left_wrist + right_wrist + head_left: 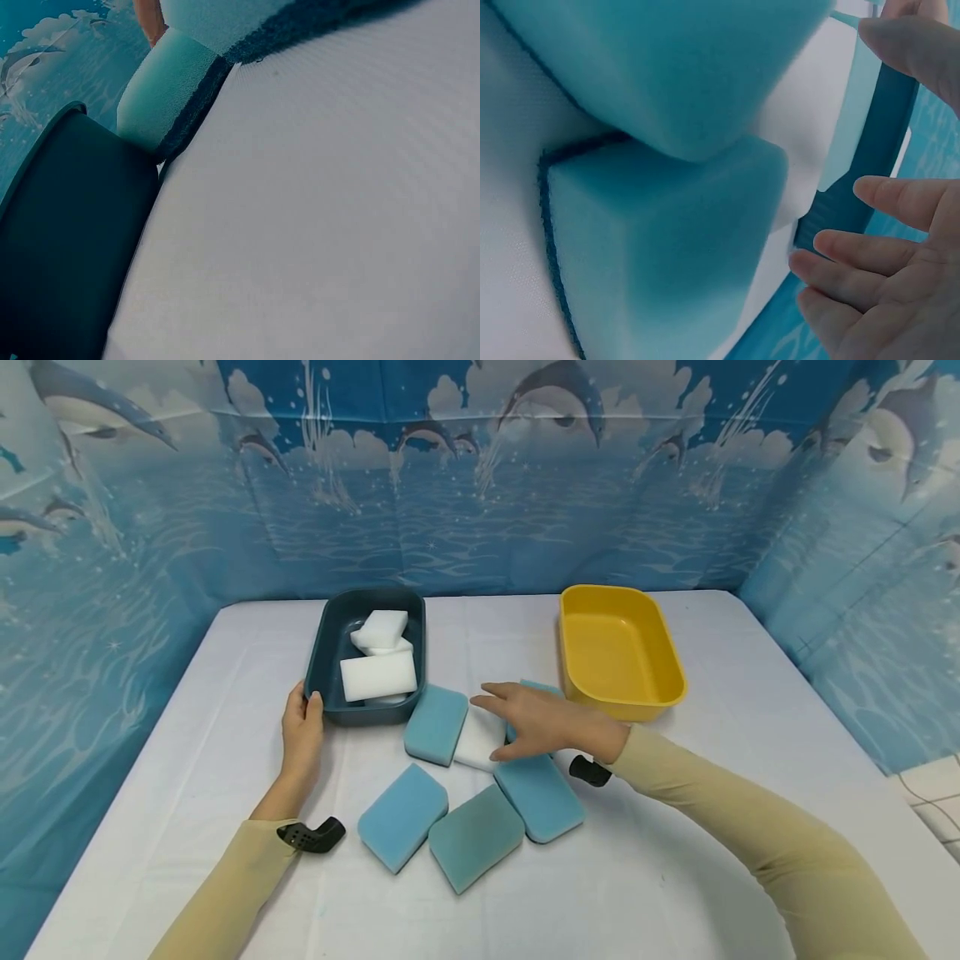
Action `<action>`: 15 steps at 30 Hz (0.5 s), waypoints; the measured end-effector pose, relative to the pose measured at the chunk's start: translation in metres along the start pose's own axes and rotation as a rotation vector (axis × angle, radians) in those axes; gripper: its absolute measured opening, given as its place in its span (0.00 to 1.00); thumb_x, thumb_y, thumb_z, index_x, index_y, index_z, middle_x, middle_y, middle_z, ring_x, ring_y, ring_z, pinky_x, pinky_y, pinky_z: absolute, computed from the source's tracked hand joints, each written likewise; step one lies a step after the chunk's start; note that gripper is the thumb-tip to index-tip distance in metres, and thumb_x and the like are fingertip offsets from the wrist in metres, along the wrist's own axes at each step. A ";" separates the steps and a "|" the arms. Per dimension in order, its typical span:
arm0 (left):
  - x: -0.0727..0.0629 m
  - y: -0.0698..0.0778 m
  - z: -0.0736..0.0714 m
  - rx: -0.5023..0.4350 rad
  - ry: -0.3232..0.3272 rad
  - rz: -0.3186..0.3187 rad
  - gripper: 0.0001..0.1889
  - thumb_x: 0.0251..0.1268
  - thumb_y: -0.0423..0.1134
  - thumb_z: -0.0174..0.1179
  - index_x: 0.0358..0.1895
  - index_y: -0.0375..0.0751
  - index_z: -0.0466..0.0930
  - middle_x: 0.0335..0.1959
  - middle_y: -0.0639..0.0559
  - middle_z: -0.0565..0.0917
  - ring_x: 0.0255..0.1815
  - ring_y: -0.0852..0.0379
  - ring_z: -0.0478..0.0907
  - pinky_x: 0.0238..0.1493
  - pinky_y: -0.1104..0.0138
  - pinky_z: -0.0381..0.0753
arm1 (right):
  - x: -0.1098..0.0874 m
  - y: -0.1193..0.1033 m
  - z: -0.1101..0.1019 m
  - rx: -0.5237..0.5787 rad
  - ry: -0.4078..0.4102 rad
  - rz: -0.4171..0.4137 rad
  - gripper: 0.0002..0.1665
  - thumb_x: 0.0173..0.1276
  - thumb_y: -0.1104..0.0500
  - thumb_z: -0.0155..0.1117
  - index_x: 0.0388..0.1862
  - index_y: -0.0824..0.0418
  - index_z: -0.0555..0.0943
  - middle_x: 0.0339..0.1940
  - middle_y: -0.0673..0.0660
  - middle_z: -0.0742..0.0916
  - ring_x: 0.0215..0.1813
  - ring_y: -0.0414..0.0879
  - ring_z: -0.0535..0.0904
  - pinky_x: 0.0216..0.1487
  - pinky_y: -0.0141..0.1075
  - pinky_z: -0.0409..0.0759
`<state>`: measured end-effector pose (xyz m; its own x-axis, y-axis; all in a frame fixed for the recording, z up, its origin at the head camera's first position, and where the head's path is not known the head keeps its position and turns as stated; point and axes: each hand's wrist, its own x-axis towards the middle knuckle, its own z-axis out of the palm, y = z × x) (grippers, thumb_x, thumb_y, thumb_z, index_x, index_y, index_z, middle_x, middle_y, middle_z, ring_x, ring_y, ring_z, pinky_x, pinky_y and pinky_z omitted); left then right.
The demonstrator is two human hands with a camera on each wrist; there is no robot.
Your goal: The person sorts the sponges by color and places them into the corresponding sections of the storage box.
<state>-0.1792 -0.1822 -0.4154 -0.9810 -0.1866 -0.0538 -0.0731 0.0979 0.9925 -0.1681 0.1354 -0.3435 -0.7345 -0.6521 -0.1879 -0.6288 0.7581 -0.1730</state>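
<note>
Nearest on the desk (360,910), a greenish sponge (477,837) is flanked by two blue sponges (402,817). Beyond them, the right hand (543,720) is held with fingers spread above a white sponge (474,737) and a partly hidden blue one; whether either is touched cannot be told. By the left hand (302,735), the near left corner of a dark tub (367,717) is pinched between thumb and fingers. White blocks (378,677) are piled inside it. Farther right, a yellow tub (622,643) is placed before a dolphin-printed curtain (480,543).
</note>
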 end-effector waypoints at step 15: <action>0.004 -0.003 0.000 0.007 0.005 0.007 0.27 0.77 0.43 0.33 0.75 0.39 0.44 0.77 0.46 0.48 0.78 0.55 0.45 0.78 0.61 0.50 | 0.019 0.005 0.014 0.028 -0.115 0.044 0.49 0.56 0.39 0.66 0.72 0.55 0.59 0.71 0.64 0.66 0.66 0.55 0.71 0.64 0.47 0.74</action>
<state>-0.1826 -0.1827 -0.4183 -0.9804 -0.1912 -0.0466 -0.0678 0.1061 0.9920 -0.1821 0.1267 -0.3619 -0.7263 -0.6160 -0.3050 -0.5880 0.7866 -0.1885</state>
